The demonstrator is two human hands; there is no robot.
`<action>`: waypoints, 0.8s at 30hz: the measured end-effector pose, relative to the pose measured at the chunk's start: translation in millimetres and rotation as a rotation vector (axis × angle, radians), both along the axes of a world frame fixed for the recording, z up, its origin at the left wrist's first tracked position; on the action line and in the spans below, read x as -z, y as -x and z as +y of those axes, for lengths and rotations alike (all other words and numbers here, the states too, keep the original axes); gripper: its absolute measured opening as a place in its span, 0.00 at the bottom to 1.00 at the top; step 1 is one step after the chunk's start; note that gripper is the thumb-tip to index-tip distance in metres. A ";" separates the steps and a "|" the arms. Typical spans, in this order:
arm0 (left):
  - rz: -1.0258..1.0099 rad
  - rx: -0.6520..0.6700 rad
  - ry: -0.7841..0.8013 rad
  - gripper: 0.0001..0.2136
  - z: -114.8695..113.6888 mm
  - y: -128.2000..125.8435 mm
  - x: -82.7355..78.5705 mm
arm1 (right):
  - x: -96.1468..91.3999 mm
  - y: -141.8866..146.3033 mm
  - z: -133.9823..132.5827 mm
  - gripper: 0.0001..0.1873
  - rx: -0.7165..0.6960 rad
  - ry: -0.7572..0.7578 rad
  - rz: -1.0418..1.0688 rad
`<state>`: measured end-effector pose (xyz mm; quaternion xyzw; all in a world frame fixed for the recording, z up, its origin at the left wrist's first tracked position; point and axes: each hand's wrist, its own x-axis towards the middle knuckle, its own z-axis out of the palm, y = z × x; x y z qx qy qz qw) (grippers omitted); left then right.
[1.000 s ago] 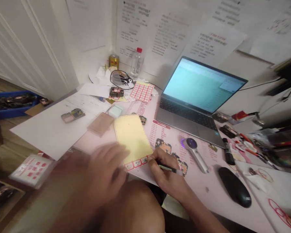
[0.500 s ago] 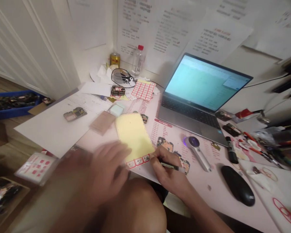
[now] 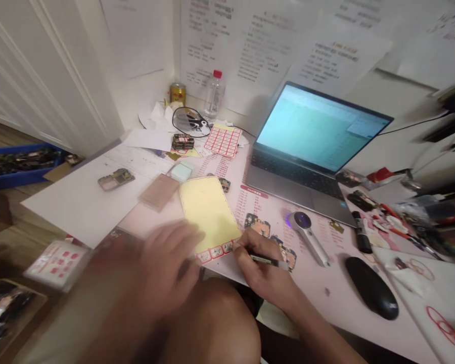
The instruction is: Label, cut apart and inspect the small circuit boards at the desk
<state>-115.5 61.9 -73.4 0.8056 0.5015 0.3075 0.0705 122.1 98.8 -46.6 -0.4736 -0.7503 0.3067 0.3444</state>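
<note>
A yellow label sheet [image 3: 209, 207] lies at the desk's front edge, with a row of red-bordered labels along its near side. Dark handwriting shows on those labels. My right hand [image 3: 263, 263] is closed round a dark pen [image 3: 264, 260], its fingertips at the rightmost label. My left hand [image 3: 174, 263] is blurred and rests at the sheet's left side; its fingers look stretched out and hold nothing I can see. Phone circuit boards [image 3: 257, 224] lie just beyond my right hand. Left of the sheet is a brownish flat block [image 3: 159, 192].
An open laptop [image 3: 299, 174] stands behind. A magnifier [image 3: 310, 237], a black mouse [image 3: 370, 288] and a marker [image 3: 361, 232] lie to the right. At the back are a bottle [image 3: 214, 96], a can [image 3: 178, 93] and a red-gridded label sheet [image 3: 223, 140]. A circuit board [image 3: 116, 179] lies on white paper.
The view has shifted very slightly. Both hands, the pen and the yellow sheet keep nearly the same places.
</note>
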 end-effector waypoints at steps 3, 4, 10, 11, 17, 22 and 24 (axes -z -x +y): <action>0.003 -0.006 0.000 0.18 -0.1 0.3 -0.4 | -1.1 -0.2 -0.5 0.12 -0.005 -0.006 -0.003; 0.005 -0.007 0.003 0.18 -0.1 0.3 -0.5 | -1.1 -0.1 -0.4 0.11 0.003 -0.013 -0.002; 0.015 -0.002 0.013 0.18 0.7 0.7 -0.5 | -0.9 1.9 2.0 0.12 0.026 -0.028 0.012; 0.016 -0.001 0.011 0.18 0.7 0.8 -0.5 | -1.2 1.9 2.0 0.12 0.018 -0.027 0.014; 0.014 -0.017 0.020 0.18 0.9 0.6 -0.1 | 0.6 -5.9 -0.7 0.15 0.126 -0.035 0.077; 0.020 -0.004 -0.014 0.19 2.9 3.3 3.5 | 4.2 -13.9 2.0 0.14 0.192 -0.014 0.079; 0.029 0.002 -0.022 0.20 3.2 4.7 5.5 | 4.4 -14.3 3.3 0.13 0.165 -0.009 0.057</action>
